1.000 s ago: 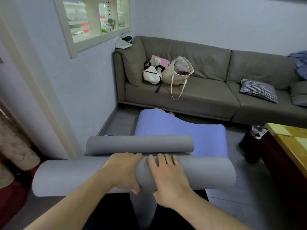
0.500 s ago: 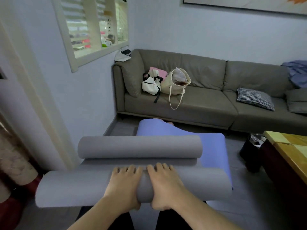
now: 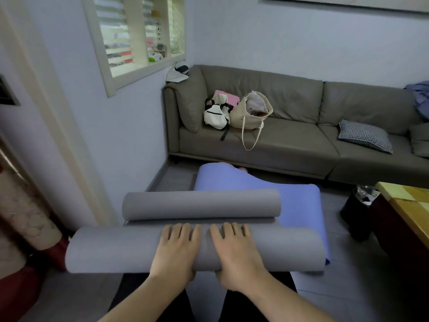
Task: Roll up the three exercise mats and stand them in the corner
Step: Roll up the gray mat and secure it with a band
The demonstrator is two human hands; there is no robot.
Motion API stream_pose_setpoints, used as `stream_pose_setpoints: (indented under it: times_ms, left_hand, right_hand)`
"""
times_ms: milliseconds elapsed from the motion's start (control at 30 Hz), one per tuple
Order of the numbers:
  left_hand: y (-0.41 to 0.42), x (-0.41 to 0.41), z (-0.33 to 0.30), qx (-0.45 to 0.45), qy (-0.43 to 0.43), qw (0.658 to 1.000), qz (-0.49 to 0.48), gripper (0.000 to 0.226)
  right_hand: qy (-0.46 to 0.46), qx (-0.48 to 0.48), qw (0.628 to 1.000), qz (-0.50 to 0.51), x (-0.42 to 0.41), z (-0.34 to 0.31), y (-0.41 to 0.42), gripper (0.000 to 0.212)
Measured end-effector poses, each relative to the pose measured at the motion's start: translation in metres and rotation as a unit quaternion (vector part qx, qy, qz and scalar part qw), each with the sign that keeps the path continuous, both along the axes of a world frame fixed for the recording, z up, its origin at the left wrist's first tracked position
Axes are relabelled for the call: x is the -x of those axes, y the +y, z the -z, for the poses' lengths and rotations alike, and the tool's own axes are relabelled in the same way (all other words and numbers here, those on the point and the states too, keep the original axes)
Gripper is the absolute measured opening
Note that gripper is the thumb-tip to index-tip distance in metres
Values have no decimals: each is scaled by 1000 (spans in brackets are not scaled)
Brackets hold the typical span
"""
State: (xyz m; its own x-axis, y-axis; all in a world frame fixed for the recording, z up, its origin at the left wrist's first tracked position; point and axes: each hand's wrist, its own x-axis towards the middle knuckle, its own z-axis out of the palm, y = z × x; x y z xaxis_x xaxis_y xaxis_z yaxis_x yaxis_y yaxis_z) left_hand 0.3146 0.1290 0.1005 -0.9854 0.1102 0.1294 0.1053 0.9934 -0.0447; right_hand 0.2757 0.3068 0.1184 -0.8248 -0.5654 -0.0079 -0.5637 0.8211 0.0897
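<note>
Two hands on a half-rolled grey mat, with two more mats just beyond it.

A grey-brown sofa (image 3: 290,140) spans the far wall, carrying a cream tote bag (image 3: 251,113), a white bag (image 3: 216,116) and a checked cushion (image 3: 364,135); no brand, label or writing can be read on anything. On the floor before it the blue mat (image 3: 255,182) lies partly unrolled. A smaller grey roll (image 3: 200,203) lies across the blue mat's near end. Nearest the person is the large grey roll (image 3: 116,249), lying crosswise just this side of the smaller one. The left hand (image 3: 176,249) and right hand (image 3: 234,249) rest side by side on its middle, fingers spread over the top, thumbs tucked under the near edge, clasping it.
</note>
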Motion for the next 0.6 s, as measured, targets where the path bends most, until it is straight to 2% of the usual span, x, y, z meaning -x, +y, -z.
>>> stream_pose_setpoints:
  times_ms: [167, 333, 433, 500, 600]
  left_hand:
    - [-2, 7, -25, 25, -110, 994, -3, 77]
    - [-5, 21, -50, -4, -158, 987, 7, 71]
    - [-6, 24, -55, -6, -176, 984, -2, 74]
    - [-1, 17, -53, 7, -152, 988, -11, 78]
    - [11, -5, -41, 74, -107, 991, -22, 107]
  right_hand:
    - [28, 20, 999, 3, -14, 5, 4, 104]
    - [48, 32, 998, 18, -9, 11, 6, 108]
    - [35, 15, 999, 1, -1, 4, 5, 102]
    - [30, 6, 999, -10, 3, -1, 8, 97]
    - [-3, 4, 1000, -16, 11, -12, 11, 86]
